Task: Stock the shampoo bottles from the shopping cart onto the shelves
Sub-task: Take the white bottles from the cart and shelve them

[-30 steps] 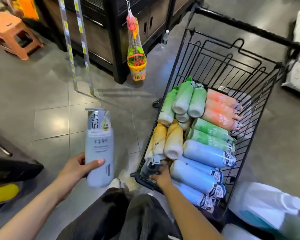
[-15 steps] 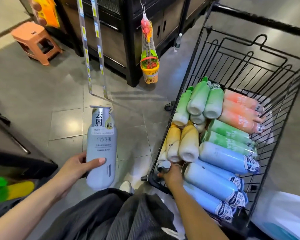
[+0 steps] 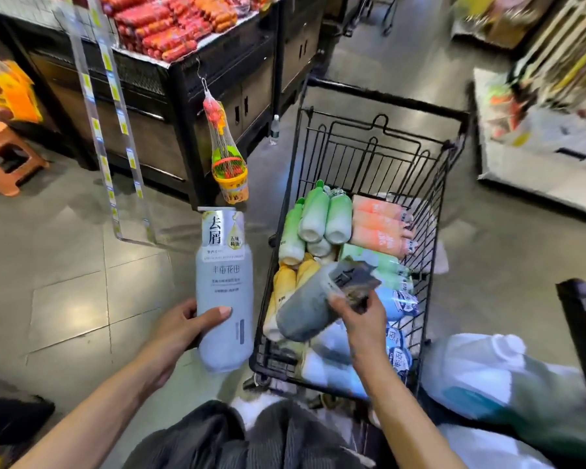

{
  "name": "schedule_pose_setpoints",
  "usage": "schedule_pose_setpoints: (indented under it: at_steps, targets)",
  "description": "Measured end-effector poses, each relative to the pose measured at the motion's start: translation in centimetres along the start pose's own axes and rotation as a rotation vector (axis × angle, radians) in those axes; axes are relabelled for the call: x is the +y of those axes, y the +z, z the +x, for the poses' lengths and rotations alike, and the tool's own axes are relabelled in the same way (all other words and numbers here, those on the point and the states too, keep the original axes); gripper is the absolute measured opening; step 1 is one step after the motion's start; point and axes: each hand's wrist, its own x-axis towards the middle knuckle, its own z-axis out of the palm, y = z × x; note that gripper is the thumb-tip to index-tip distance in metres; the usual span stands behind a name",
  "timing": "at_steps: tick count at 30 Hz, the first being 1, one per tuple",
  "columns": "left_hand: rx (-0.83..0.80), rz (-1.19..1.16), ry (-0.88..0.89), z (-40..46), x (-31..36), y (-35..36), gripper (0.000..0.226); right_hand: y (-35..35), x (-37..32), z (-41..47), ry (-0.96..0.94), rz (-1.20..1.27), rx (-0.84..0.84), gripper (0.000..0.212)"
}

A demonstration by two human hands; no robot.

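Grey tiled floor [image 3: 65, 299] – black display stand [image 3: 170, 106], orange stool [image 3: 4, 154]

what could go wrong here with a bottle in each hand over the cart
1. The right hand grips the dark grey bottle near its top, tilted above the cart; it might slip and drop onto the bottles below.
2. The left hand holds the pale blue bottle low on its body, so it may tip.
3. With both hands full, nothing steadies the cart.
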Motion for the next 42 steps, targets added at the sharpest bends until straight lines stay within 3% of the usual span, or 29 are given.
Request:
schedule_pose_setpoints:
  at_steps: [2,4,11,14,18,21,24,28,29,32,33,37,42]
  targets:
    - [-0.05,-0.02,0.038,-0.1,1.2,1.1,0.063,0.1,-1.4,0.1,0.059,0.333,0.0,0.062]
    - [-0.084,-0.034,0.068,0.0,2.3,2.0,0.063,0.6,-1.3,-0.3,0.175,0.429,-0.009,0.067]
    - [-0.246,-0.014,0.139,0.6,3.8,2.2,0.072,0.0,-1.7,-3.3,0.203,0.205,0.108,0.072]
    - [-0.361,0.029,0.146,1.6,4.5,1.9,0.072,-0.5,-3.2,-4.6,0.151,0.149,0.138,0.06]
    - [-0.552,0.15,0.142,2.8,5.4,2.6,0.075,-1.0,-4.0,-8.1,0.082,0.089,0.307,0.042]
    - [-0.695,0.243,0.116,3.0,5.5,3.9,0.079,-0.7,-3.9,-12.4,0.084,0.091,0.471,0.053]
    - [-0.862,0.316,0.076,2.3,4.5,5.2,0.076,0.3,-2.9,-17.4,0.138,0.197,0.613,0.077]
    - [-1.084,0.385,-0.045,-1.6,2.4,6.6,0.036,2.4,-1.7,-25.1,0.138,0.336,0.882,0.078]
    - [-1.139,0.41,-0.07,-2.9,1.7,6.8,0.035,2.8,-1.6,-27.0,0.124,0.351,0.942,0.076]
    - [-1.293,0.516,-0.121,-6.7,-0.4,7.5,0.071,3.5,-1.7,-32.8,0.063,0.349,1.102,0.074]
    - [-1.336,0.534,-0.144,-8.1,-0.9,7.6,0.073,3.6,-1.8,-34.6,0.051,0.344,1.146,0.073]
    - [-1.498,0.571,-0.119,-14.3,-2.5,8.2,0.07,4.0,-2.1,-41.7,0.023,0.344,1.275,0.078]
    - [-1.634,0.532,-0.114,-22.2,-4.0,8.7,0.059,3.4,-3.8,-50.3,-0.04,0.244,1.305,0.075]
